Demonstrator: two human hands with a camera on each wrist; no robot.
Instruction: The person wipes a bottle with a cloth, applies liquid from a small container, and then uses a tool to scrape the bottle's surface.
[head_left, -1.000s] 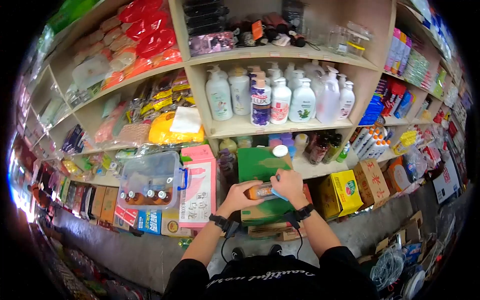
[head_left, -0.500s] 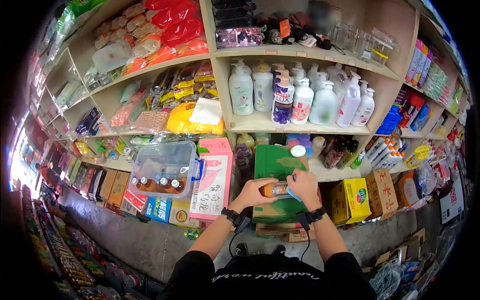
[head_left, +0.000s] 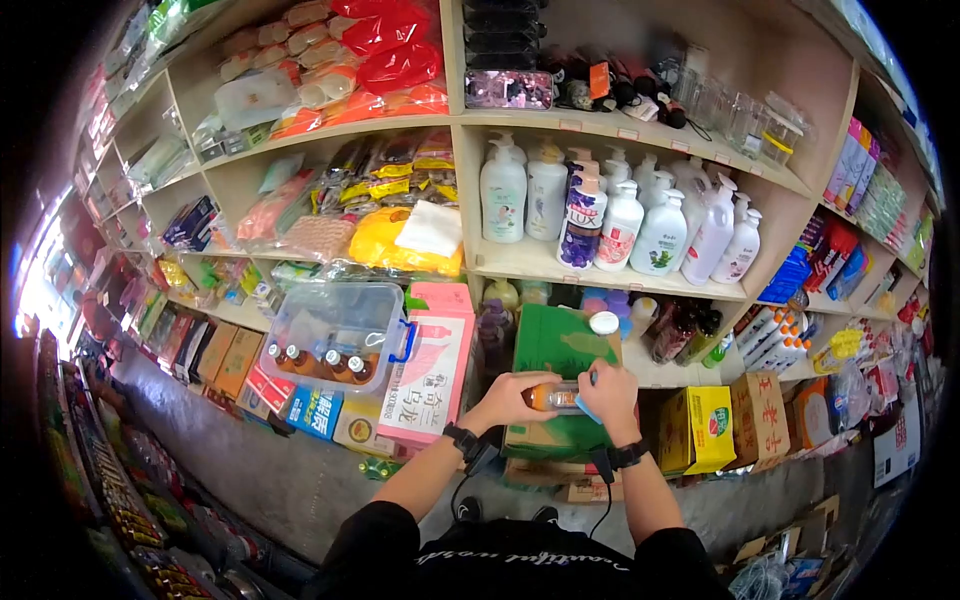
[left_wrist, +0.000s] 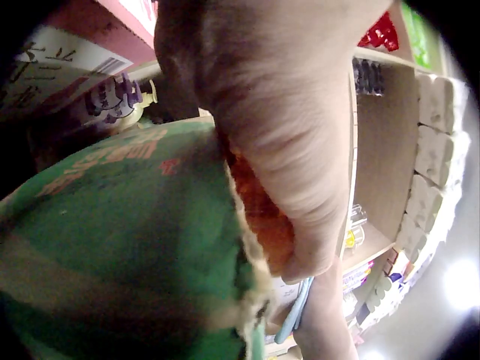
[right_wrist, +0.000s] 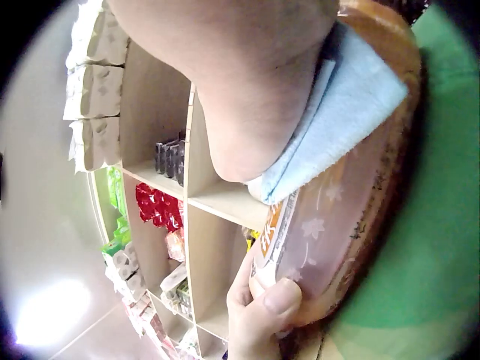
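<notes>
A bottle with amber-orange contents and a clear, printed middle (head_left: 560,397) lies sideways over the green carton (head_left: 545,345). My left hand (head_left: 508,402) grips its left end, thumb along the near side, as the left wrist view shows at the carton's edge. My right hand (head_left: 612,392) pinches a folded light blue cloth (right_wrist: 341,105) against the bottle's side. In the right wrist view the cloth covers part of the bottle, and left fingertips (right_wrist: 279,300) hold the other end. The bottle's right end is hidden behind my right hand in the head view.
A white round cap (head_left: 603,322) shows at the carton's far right. To the left, a clear plastic bin (head_left: 335,325) holds several brown bottles beside a pink-and-white carton (head_left: 430,375). Pump bottles (head_left: 580,220) line the shelf ahead. A yellow carton (head_left: 697,425) stands to the right.
The head view has turned, so the shelves and carton sit farther right in it. Both hands stay on the bottle, and slightly more of its middle shows between them.
</notes>
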